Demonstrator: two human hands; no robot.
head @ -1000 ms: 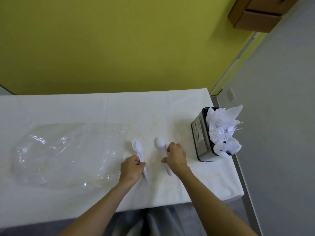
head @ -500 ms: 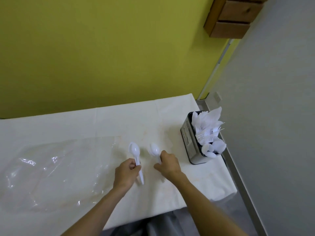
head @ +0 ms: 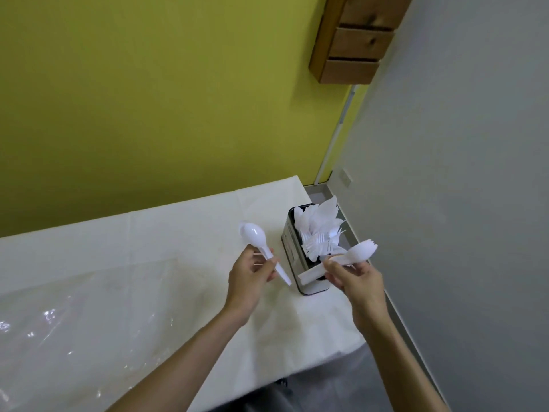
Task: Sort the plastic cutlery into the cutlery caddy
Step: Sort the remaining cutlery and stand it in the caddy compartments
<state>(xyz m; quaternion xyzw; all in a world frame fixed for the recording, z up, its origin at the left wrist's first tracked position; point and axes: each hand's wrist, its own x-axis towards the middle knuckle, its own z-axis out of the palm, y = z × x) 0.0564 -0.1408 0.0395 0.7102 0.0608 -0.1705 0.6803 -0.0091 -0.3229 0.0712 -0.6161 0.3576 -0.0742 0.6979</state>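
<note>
Two loose pieces of white plastic cutlery are in view, one in each hand, both lifted off the tabletop (head: 178,233). The left hand (head: 252,278) curls its fingers round the handle of a spoon (head: 252,233), bowl up and away from the person, the handle's end poking out below the fingers toward the caddy. The right hand (head: 353,278) pinches the handle of the second utensil (head: 361,252) between thumb and fingers, holding it roughly level over the near end of the cutlery caddy (head: 289,248). Its head is broad like a spoon's, with what look like short tines at the tip; spoon or spork, I cannot tell.

The one caddy, a dark rectangular tin, stands near the right edge of the cloth-covered tabletop, just beside both hands. It is packed with white cutlery, knives (head: 320,215) at the far end and forks (head: 319,243) in the middle, too crowded to count.

One clear plastic bag (head: 89,322) lies flat on the left. A wooden unit of three drawers (head: 356,40) hangs on the wall.
</note>
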